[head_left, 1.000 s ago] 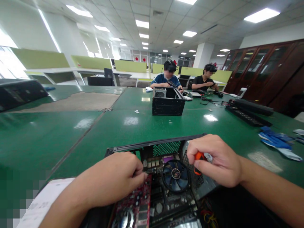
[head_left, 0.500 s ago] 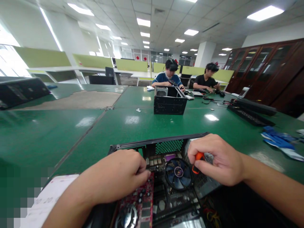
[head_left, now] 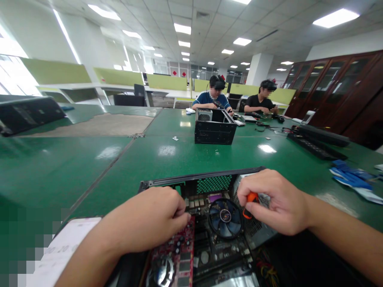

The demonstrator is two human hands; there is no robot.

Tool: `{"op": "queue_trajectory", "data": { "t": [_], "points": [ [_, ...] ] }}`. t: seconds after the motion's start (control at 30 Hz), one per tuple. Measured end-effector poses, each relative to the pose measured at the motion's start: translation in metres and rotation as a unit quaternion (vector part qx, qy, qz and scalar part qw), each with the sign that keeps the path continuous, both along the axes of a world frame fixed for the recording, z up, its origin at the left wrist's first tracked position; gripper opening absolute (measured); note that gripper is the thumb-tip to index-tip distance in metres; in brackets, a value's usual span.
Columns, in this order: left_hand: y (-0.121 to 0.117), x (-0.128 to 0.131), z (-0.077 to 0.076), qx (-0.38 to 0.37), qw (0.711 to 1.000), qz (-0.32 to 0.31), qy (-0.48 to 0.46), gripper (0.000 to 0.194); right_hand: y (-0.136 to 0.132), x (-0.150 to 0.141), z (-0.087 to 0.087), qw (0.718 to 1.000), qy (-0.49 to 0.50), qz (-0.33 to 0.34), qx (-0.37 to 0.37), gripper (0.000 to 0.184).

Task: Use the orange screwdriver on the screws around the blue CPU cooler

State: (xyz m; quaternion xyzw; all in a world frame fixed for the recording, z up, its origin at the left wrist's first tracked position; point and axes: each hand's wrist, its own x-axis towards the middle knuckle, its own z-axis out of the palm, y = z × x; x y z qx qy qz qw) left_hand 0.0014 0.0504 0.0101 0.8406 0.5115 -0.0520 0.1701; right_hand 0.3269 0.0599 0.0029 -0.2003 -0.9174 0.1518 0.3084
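An opened computer case [head_left: 191,177] lies in front of me, its motherboard and inside parts exposed. My left hand [head_left: 158,223] reaches into it, thumb and fingers closed at the far end of a red graphics card [head_left: 185,255]; the fingertips are partly hidden. My right hand [head_left: 275,203] is closed around an orange-handled tool [head_left: 252,197] that looks like a screwdriver, its shaft hidden. That hand is above the metal power supply [head_left: 260,231]. Between my hands is a black cooling fan [head_left: 226,217] with a round centre label. Coloured cables [head_left: 267,269] lie at the lower right.
Another black case [head_left: 214,131] stands across the green table [head_left: 143,159]. Two people sit at the far side. Blue-and-white gloves [head_left: 353,179] and dark panels [head_left: 317,143] lie to the right. A white sheet [head_left: 70,239] is beside my left forearm; a dark case [head_left: 30,113] is farther left.
The view has shifted very slightly. Both hands keep the same grip and place over the case, and no part has visibly moved.
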Motion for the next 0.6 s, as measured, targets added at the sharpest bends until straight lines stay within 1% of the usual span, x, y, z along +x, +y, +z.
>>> {"op": "queue_trajectory", "data": {
  "t": [0.23,0.4,0.6],
  "points": [
    [-0.001,0.0028,0.0037,-0.003,1.0,0.001,0.021,0.051,-0.0018,0.0007,0.0021,1.0,0.01,0.002,-0.004,0.015],
    [-0.0017,0.0044,0.0044,0.001,1.0,-0.003,0.029,0.051,-0.003,0.0009,0.0016,1.0,-0.007,-0.006,0.002,0.014],
    [-0.0008,0.0017,0.0018,0.006,1.0,-0.011,0.0,0.049,-0.0032,0.0016,0.0016,1.0,0.011,-0.005,-0.002,0.015]
  ]
}}
